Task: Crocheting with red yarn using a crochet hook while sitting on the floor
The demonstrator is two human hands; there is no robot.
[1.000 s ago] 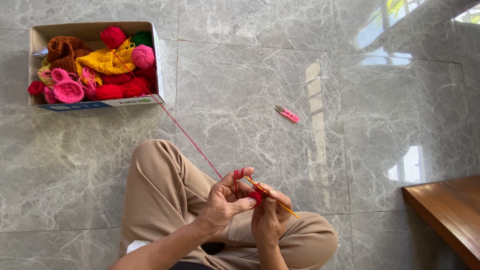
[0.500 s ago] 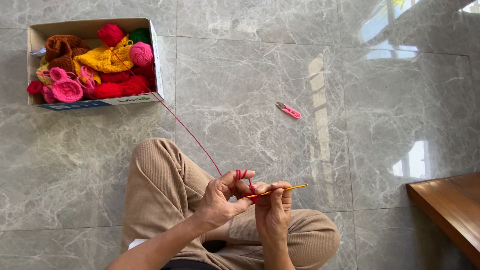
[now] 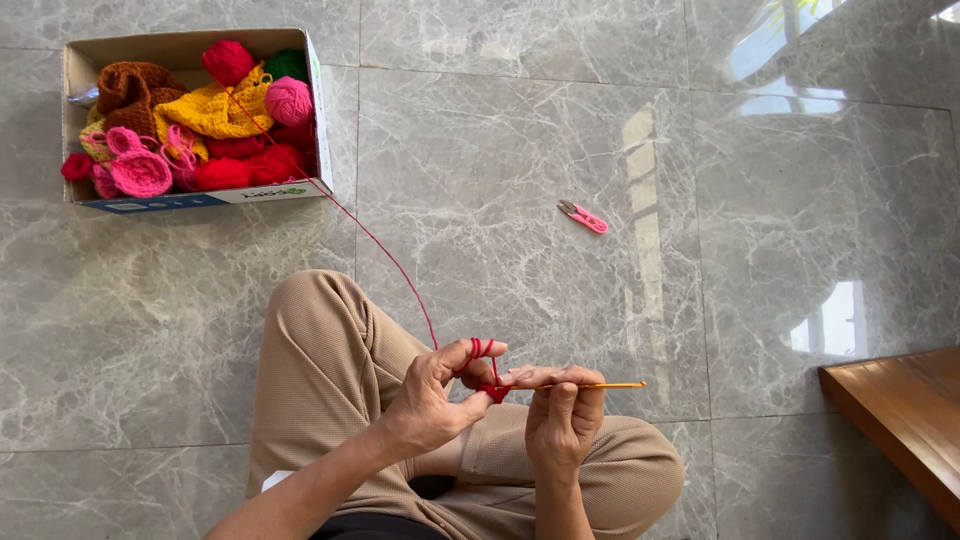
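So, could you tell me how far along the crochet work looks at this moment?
Very early, it seems. Done: only a small red knot of stitches sits between the hands. In hand: the left hand has red yarn wound on its forefinger, and the right hand holds an orange crochet hook. Left: nearly everything; the strand runs to the yarn box, and the pink snips lie on the floor.

Red yarn (image 3: 385, 258) runs taut to a level orange crochet hook (image 3: 600, 385).

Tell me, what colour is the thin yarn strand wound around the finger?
Red: the thin yarn strand, seen in the head view.
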